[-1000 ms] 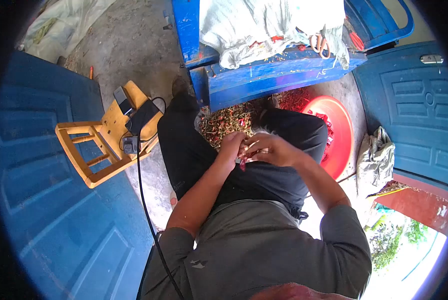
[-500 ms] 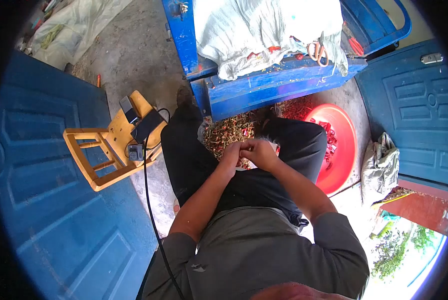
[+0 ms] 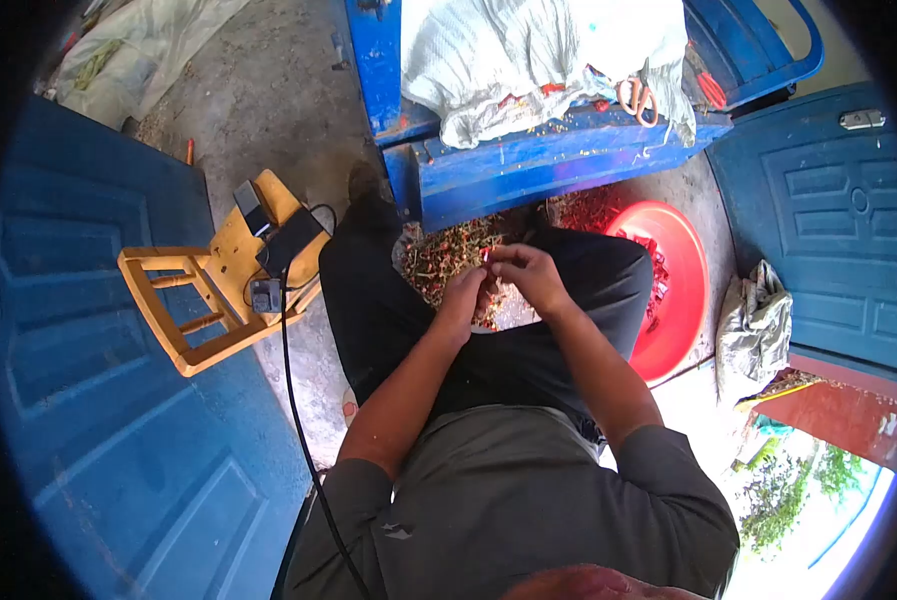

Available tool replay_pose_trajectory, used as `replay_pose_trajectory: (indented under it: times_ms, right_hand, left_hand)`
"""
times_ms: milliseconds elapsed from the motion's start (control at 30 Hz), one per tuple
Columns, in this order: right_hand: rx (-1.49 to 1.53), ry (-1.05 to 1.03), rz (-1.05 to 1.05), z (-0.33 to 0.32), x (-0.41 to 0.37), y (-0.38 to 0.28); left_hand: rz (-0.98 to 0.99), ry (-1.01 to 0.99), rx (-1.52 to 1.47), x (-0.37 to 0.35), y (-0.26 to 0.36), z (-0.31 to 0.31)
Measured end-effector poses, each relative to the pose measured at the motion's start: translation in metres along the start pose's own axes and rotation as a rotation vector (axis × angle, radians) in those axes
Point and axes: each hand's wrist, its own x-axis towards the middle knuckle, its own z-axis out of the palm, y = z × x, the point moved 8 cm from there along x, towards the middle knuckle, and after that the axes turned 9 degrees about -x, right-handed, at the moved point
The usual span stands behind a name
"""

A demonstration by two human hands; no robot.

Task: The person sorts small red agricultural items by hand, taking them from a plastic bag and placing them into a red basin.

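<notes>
My left hand (image 3: 464,302) and my right hand (image 3: 530,276) meet above my lap, their fingertips pinched together. Between them shows a small dark red piece (image 3: 487,260), apparently a dried chili pepper, mostly covered by the fingers. Below lies a heap of chili stems and red bits (image 3: 438,262), between my knees. To the right of my knee stands a red plastic basin (image 3: 690,290) with red chili pieces (image 3: 658,285) inside.
A blue cart (image 3: 568,165) in front carries a white woven sack (image 3: 508,70), orange-handled scissors (image 3: 637,102) and a red-handled tool (image 3: 710,90). A wooden chair (image 3: 230,262) with electronic devices stands left; a black cable (image 3: 293,400) runs to me. Blue doors (image 3: 98,340) flank both sides.
My right hand has lifted slightly up and away from the left, and the small red piece now shows between the fingertips. The whole view has shifted a little.
</notes>
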Motion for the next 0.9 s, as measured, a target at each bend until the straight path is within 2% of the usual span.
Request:
replay_pose_trajectory:
  times_ms: [33, 100, 200, 300, 367, 433, 500, 567, 633, 700, 733, 833, 867, 900]
  right_hand:
    - [0.005, 0.002, 0.021, 0.002, -0.002, -0.005]
    - [-0.245, 0.090, -0.256, -0.001, -0.008, -0.037]
    - [0.062, 0.171, -0.119, -0.013, -0.012, -0.013]
    - [0.176, 0.318, -0.044, -0.024, -0.034, -0.003]
    - [0.130, 0.280, 0.036, -0.022, -0.046, 0.015]
    - [0.080, 0.054, 0.165, 0.000, -0.056, 0.030]
    - [0.068, 0.099, 0.114, 0.005, -0.055, 0.027]
    - [0.044, 0.122, -0.046, 0.007, -0.044, 0.009]
    - [0.115, 0.142, -0.057, 0.013, -0.031, 0.013]
    - [0.189, 0.170, 0.098, 0.016, -0.021, 0.027]
    - [0.227, 0.250, 0.108, 0.015, -0.020, 0.027]
    - [0.332, 0.209, 0.162, 0.017, -0.014, 0.027]
    - [0.335, 0.206, 0.164, 0.017, -0.011, 0.031]
    - [0.181, 0.291, 0.045, 0.008, -0.007, 0.025]
  left_hand:
    - [-0.021, 0.006, -0.002, 0.000, -0.003, -0.002]
    - [-0.007, 0.009, 0.006, 0.002, -0.006, -0.005]
    - [-0.014, 0.045, -0.030, 0.000, -0.005, -0.006]
    - [0.003, 0.012, 0.049, -0.009, 0.006, 0.003]
    - [-0.032, 0.034, 0.038, -0.011, 0.007, 0.007]
    - [-0.061, 0.052, 0.027, -0.012, 0.001, 0.006]
    - [-0.026, 0.000, -0.003, -0.008, 0.002, 0.009]
    - [-0.043, -0.009, 0.022, -0.003, -0.004, 0.006]
    - [-0.037, 0.016, -0.024, -0.004, -0.003, 0.006]
    - [-0.040, 0.041, -0.021, -0.007, 0.001, 0.005]
    - [-0.044, 0.065, -0.021, -0.007, 0.003, 0.005]
    - [-0.074, 0.069, 0.057, -0.005, 0.004, 0.006]
    - [-0.075, 0.073, 0.058, -0.003, 0.001, 0.005]
    - [-0.069, 0.040, 0.065, -0.001, -0.002, 0.007]
